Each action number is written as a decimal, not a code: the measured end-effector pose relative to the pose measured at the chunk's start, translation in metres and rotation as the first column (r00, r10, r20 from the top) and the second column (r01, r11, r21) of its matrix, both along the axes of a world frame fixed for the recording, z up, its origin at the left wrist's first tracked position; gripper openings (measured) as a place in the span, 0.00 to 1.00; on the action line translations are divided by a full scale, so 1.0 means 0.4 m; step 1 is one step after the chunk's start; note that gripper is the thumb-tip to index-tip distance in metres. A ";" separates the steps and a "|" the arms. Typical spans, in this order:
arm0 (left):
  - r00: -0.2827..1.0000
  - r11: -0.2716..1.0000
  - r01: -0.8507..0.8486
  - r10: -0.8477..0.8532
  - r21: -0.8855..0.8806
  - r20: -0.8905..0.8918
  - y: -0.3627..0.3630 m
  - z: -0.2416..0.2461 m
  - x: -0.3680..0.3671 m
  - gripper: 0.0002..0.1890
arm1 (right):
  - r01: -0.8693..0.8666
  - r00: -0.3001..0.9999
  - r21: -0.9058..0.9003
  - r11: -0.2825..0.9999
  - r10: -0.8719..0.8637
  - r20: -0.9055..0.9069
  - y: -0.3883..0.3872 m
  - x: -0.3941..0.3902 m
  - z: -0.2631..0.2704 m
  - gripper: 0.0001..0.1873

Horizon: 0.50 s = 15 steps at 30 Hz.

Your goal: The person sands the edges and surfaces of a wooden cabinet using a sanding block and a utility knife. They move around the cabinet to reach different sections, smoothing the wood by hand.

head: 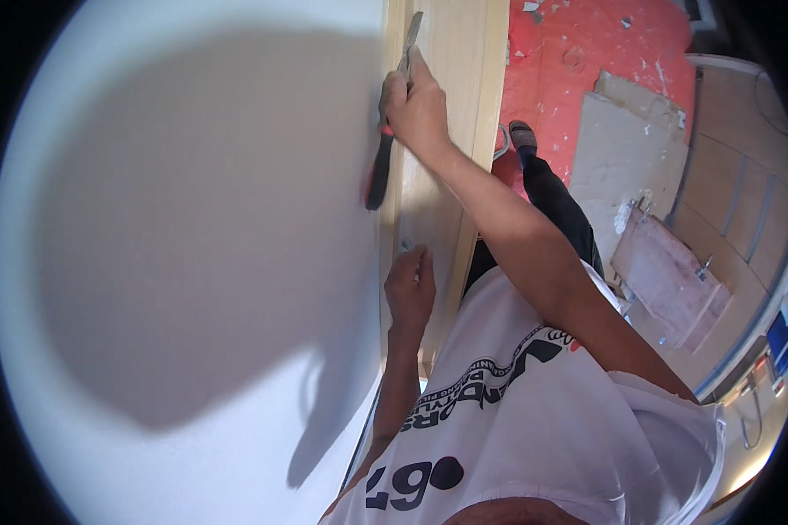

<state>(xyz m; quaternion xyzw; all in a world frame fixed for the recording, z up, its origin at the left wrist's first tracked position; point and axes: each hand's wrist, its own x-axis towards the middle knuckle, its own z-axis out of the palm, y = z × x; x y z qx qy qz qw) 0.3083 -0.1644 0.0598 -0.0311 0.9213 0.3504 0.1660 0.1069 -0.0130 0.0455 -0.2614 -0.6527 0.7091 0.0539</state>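
Observation:
My right hand (417, 108) grips a hand tool with a black and red handle (380, 172) and a narrow metal blade (414, 31). The fingers close around its middle, and the blade points away from me. The tool lies along the edge of a pale wooden board or frame (463, 72), close to a white surface (171, 472). Nearer to me, my left hand (410, 285) is curled over the same wood. A small shiny metal piece (406, 243) shows at its fingertips; whether the hand holds it is hidden.
Red floor covering (551, 79) with scattered white flakes lies beyond the wood on the right. Flat grey sheets (620, 144) rest on it. Nearby is a reddish board (663, 279) with metal fittings. My foot (523, 134) stands on the red covering. A large shadow (203, 230) falls across the white surface.

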 end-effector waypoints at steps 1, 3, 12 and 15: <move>1.000 1.000 -0.013 0.013 0.008 0.006 -0.001 0.000 -0.003 0.07 | 0.005 1.000 0.085 0.996 -0.003 -0.025 -0.009 0.008 -0.010 0.28; 1.000 1.000 -0.001 0.001 -0.009 -0.007 -0.001 0.003 0.005 0.07 | 0.022 0.996 0.258 0.966 0.000 -0.086 -0.052 0.037 -0.062 0.29; 0.940 0.945 0.152 -0.229 -0.291 -0.254 0.013 -0.022 -0.080 0.09 | -0.015 0.986 0.277 0.961 0.060 -0.155 -0.010 0.100 0.012 0.28; 0.885 0.921 0.121 -0.269 -0.369 -0.380 0.057 -0.060 -0.151 0.11 | 0.026 0.999 0.038 0.999 -0.026 0.023 0.128 0.127 0.056 0.29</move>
